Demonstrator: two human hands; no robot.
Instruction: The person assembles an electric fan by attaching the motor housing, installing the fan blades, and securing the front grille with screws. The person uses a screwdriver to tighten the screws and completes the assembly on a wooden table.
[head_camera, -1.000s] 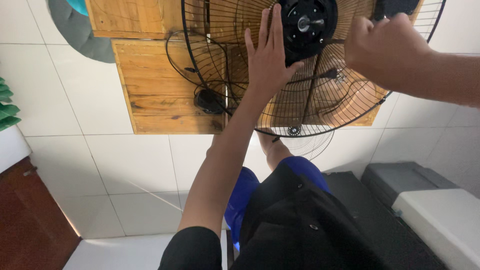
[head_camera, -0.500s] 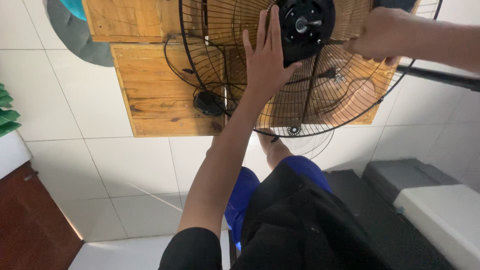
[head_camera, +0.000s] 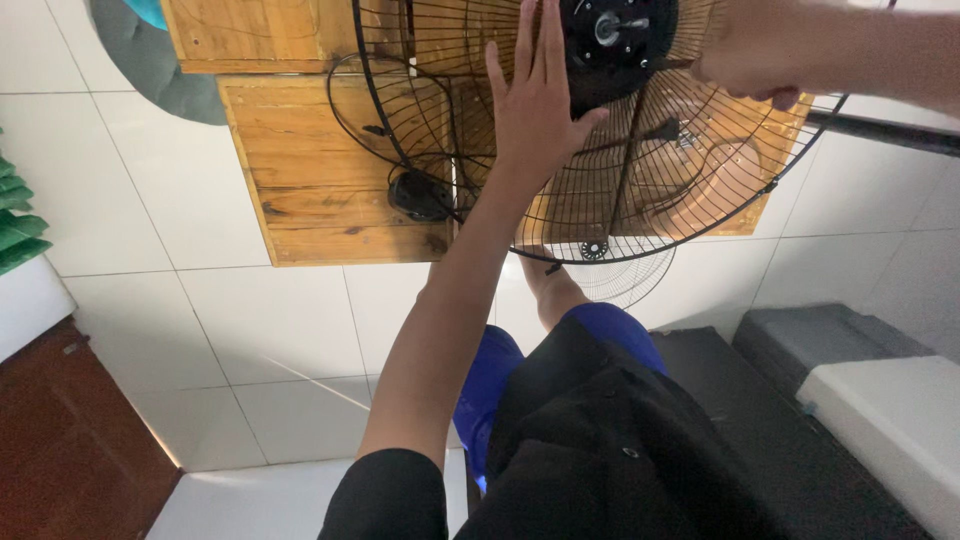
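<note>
A black wire fan grille (head_camera: 640, 200) with a black motor hub (head_camera: 615, 35) stands in front of me at the top of the view. My left hand (head_camera: 535, 100) lies flat against the grille just left of the hub, fingers spread and holding nothing. At the top right, next to the hub, my right hand (head_camera: 755, 50) has its fingers curled shut on the grille wires. What lies under the fingers is hidden. The fan's black pole (head_camera: 890, 130) runs off to the right.
A wooden pallet table (head_camera: 310, 190) lies behind the fan, with a second wire guard (head_camera: 380, 110) and a black plug with cable (head_camera: 418, 192) on it. A grey box (head_camera: 830, 345) and a white box (head_camera: 890, 410) sit at the right. A brown cabinet (head_camera: 60, 440) is at the left.
My right hand has moved up and to the left, closer to the hub, and the black pole has come into view. My left hand stays flat on the grille.
</note>
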